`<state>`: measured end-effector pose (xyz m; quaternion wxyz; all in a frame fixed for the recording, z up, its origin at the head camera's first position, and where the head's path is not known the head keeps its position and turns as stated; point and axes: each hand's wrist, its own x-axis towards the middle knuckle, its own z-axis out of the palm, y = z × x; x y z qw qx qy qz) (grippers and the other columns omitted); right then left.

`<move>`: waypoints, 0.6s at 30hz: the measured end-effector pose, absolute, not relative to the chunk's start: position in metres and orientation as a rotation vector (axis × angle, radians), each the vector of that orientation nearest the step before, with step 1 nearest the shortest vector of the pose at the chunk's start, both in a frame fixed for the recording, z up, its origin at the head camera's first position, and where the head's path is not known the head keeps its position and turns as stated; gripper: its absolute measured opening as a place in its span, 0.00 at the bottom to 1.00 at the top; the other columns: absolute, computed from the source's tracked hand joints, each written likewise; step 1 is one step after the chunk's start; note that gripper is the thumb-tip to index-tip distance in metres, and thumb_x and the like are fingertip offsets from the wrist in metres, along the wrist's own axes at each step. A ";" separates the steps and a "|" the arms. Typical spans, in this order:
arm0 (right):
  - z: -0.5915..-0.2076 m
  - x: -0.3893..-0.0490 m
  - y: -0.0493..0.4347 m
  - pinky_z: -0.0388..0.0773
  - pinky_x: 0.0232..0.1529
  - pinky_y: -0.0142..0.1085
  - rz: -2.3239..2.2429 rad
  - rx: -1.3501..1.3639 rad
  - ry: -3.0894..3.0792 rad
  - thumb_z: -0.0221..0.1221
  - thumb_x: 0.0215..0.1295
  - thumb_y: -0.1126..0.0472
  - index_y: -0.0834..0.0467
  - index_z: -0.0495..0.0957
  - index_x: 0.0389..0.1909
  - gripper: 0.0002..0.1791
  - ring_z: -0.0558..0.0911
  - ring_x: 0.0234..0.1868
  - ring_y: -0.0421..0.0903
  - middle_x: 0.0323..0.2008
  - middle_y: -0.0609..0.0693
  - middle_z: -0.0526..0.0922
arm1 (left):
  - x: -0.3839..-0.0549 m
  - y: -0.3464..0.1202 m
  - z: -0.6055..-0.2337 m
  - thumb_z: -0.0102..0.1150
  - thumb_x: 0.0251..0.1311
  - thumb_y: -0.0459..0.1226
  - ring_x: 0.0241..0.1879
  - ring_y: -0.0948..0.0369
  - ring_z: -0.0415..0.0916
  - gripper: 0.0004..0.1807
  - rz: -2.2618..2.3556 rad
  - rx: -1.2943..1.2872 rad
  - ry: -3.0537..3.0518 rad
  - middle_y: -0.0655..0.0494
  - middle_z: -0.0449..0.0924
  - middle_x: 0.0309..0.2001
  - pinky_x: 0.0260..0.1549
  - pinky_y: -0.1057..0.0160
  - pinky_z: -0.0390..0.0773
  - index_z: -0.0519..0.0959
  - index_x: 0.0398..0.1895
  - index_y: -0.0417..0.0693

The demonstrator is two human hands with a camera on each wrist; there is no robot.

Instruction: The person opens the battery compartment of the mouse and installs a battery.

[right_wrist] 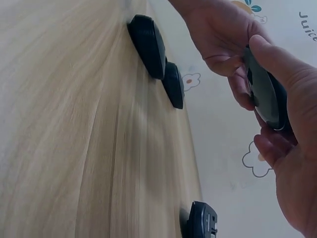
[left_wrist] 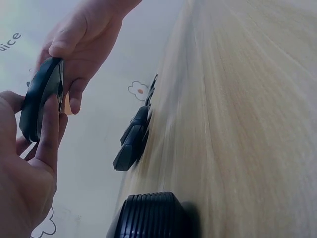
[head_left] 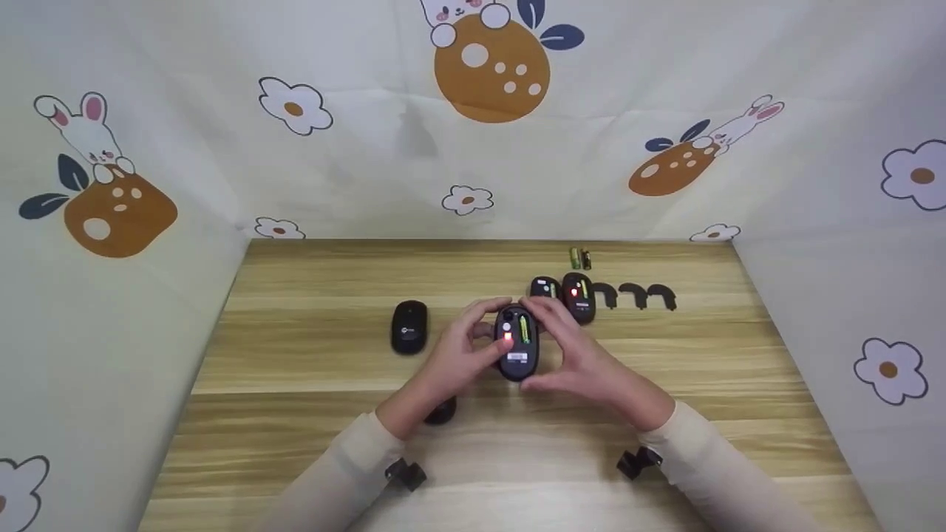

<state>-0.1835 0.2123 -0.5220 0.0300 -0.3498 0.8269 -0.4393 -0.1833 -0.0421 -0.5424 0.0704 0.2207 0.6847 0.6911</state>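
Both hands hold a black computer mouse [head_left: 517, 369] above the table, its underside turned toward the head camera. A green battery [head_left: 525, 329] lies in its uncovered compartment, and a red light glows beside it. My left hand [head_left: 458, 355] grips the left side, thumb on the underside near the light. My right hand [head_left: 584, 362] holds the other side between its thumb at the near end and fingers at the far end. In the left wrist view the mouse [left_wrist: 37, 99] stands edge-on between the hands; the right wrist view shows the mouse [right_wrist: 270, 94] there too.
Two upturned mice [head_left: 579, 303] with batteries lie beyond the right hand, one partly hidden. Beside them are three dark curved covers [head_left: 633, 294] and two loose batteries [head_left: 575, 258]. A black mouse [head_left: 409, 327] sits at left; another [head_left: 441, 411] is partly under the left forearm.
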 end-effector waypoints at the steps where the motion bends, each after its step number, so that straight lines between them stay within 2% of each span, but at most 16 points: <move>1: -0.523 -0.184 0.213 0.71 0.78 0.56 -1.358 -1.080 2.552 0.87 0.50 0.57 0.50 0.54 0.90 0.70 0.68 0.80 0.59 0.83 0.55 0.60 | -0.184 -0.042 -0.542 0.74 0.72 0.36 0.58 0.48 0.87 0.38 2.063 0.672 2.064 0.43 0.73 0.73 0.46 0.53 0.93 0.70 0.82 0.43; 4: -0.524 -0.187 0.214 0.69 0.79 0.56 -1.375 -1.093 2.555 0.87 0.50 0.60 0.51 0.55 0.90 0.69 0.68 0.80 0.58 0.83 0.54 0.62 | -0.185 -0.044 -0.542 0.79 0.67 0.37 0.61 0.49 0.85 0.45 2.011 0.712 2.083 0.45 0.70 0.76 0.48 0.53 0.93 0.67 0.84 0.46; 9: -0.522 -0.192 0.216 0.66 0.81 0.54 -1.392 -1.093 2.552 0.86 0.51 0.53 0.52 0.56 0.90 0.68 0.68 0.81 0.56 0.83 0.54 0.63 | -0.190 -0.048 -0.541 0.87 0.55 0.39 0.68 0.49 0.79 0.59 1.901 0.796 2.123 0.55 0.63 0.81 0.55 0.56 0.90 0.62 0.88 0.58; 12: -0.520 -0.195 0.217 0.66 0.81 0.55 -1.391 -1.079 2.553 0.85 0.52 0.48 0.51 0.57 0.89 0.67 0.68 0.80 0.54 0.82 0.53 0.64 | -0.192 -0.050 -0.540 0.89 0.51 0.39 0.71 0.49 0.75 0.65 1.828 0.833 2.137 0.58 0.59 0.83 0.59 0.57 0.88 0.58 0.90 0.63; 14: -0.520 -0.196 0.218 0.65 0.81 0.55 -1.380 -1.074 2.562 0.85 0.52 0.46 0.50 0.58 0.89 0.67 0.68 0.80 0.53 0.82 0.51 0.64 | -0.194 -0.051 -0.539 0.90 0.51 0.40 0.71 0.51 0.73 0.66 1.770 0.853 2.175 0.59 0.58 0.84 0.62 0.59 0.86 0.56 0.90 0.63; 18: -0.520 -0.199 0.218 0.66 0.81 0.57 -1.371 -1.079 2.566 0.85 0.52 0.46 0.49 0.59 0.89 0.66 0.69 0.79 0.53 0.81 0.49 0.66 | -0.197 -0.052 -0.539 0.89 0.52 0.43 0.69 0.53 0.75 0.66 1.644 0.900 2.296 0.59 0.59 0.84 0.62 0.58 0.85 0.55 0.91 0.57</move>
